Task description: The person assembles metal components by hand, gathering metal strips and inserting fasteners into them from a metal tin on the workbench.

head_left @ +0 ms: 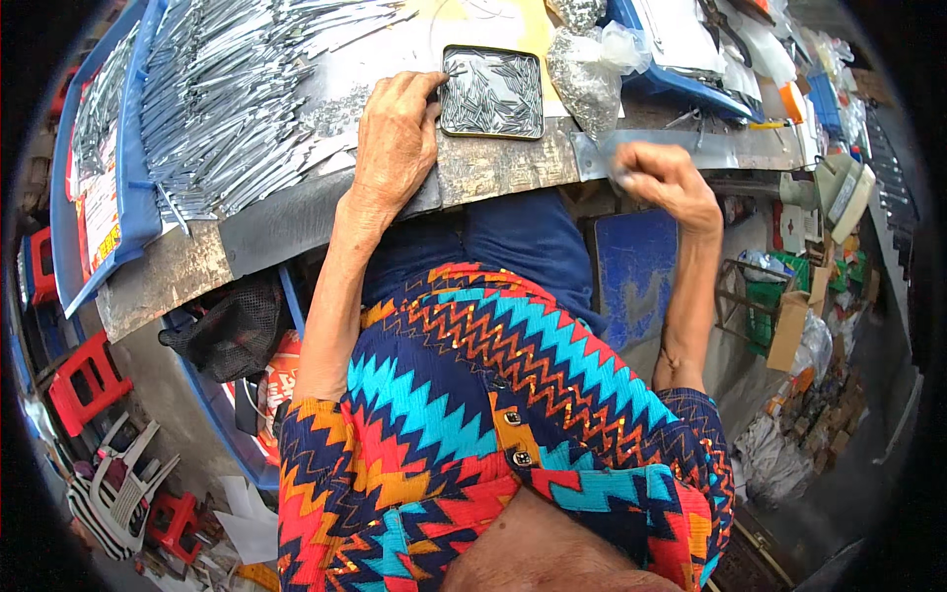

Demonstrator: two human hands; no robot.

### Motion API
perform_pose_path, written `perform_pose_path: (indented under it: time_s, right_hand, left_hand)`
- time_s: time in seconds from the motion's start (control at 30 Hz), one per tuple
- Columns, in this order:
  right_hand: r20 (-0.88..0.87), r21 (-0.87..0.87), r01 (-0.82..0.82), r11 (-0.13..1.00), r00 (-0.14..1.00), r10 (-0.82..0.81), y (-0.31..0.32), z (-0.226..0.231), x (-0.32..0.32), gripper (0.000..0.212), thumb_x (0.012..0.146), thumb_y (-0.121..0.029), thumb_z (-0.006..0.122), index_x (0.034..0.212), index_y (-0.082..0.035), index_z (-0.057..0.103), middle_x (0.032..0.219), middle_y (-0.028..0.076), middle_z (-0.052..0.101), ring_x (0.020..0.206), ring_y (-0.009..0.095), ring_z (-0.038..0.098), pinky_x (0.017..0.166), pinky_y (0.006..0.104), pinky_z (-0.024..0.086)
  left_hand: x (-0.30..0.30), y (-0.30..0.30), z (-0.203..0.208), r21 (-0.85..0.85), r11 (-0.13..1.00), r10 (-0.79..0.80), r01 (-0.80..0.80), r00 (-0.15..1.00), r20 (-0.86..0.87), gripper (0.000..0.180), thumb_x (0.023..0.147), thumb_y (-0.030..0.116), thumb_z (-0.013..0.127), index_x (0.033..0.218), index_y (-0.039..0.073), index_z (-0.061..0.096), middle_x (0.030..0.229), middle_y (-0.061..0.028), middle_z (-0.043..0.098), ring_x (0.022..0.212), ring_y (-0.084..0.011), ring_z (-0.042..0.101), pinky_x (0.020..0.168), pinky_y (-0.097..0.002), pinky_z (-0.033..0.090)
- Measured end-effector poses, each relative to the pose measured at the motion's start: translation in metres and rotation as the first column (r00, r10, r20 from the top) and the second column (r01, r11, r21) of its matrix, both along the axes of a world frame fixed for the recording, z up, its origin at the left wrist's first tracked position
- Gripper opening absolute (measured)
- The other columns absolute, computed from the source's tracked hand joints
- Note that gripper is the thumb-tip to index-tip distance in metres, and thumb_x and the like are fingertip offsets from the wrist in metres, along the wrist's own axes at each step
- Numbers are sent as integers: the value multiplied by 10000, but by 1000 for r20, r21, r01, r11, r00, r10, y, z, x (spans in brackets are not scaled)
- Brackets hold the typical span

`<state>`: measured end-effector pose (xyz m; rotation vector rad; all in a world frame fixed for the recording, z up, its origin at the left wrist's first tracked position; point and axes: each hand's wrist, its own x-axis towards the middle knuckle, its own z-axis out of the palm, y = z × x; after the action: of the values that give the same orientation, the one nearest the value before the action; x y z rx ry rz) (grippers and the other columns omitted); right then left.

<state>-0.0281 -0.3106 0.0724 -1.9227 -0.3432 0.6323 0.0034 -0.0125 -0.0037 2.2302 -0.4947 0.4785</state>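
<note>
My left hand, loosely bent, sits at the tin, upper centre; a careless knock could spill its metal pins. My right hand curls, blurred; I can't tell either's grip.

Near the worktop's front edge, a tin of pieces lies between strips, left, and a bag, right.

Bright light is kinda washing out the flat white paper, shadow is swallowing the black mesh bag, the bare right hand is motion-blurring, and fisheye is bowing the long blue plastic tray
</note>
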Motion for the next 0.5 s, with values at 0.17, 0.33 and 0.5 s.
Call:
perform_pose_path:
  time_s: [0.17, 0.33, 0.5]
  right_hand:
    - [444, -107, 73, 992, 896, -18, 75, -22, 37, 156, 799, -118, 582, 834, 28, 544, 620, 56, 458, 584, 119, 440, 533, 289, 373]
    - [792, -250, 225, 942, 607, 65, 105, -55, 58, 102, 774, -83, 561, 832, 0, 556, 807, 171, 575, 732, 347, 581, 639, 413, 454]
    - [802, -328, 264, 907, 585, 120, 110, -63, 65, 95, 769, -94, 568, 824, -19, 553, 812, 170, 579, 728, 352, 586, 638, 429, 460]
  left_hand:
    - [-1, 2, -2, -19, 1000, 9, -9, 1000, -22, 274, 749, -3, 579, 1022, 15, 579, 964, -148, 597, 915, -319, 553, 813, -376, 431]
    - [-1, -1, -1, -22, 1000, 11, -11, 1000, -5, 274, 749, -3, 579, 1022, 12, 577, 957, -148, 597, 908, -316, 552, 812, -375, 430]
    - [-2, 0, -1, 3, 1000, 15, -15, 1000, -5, 268, 753, 1, 577, 1021, 7, 576, 957, -149, 597, 912, -319, 548, 811, -375, 429]
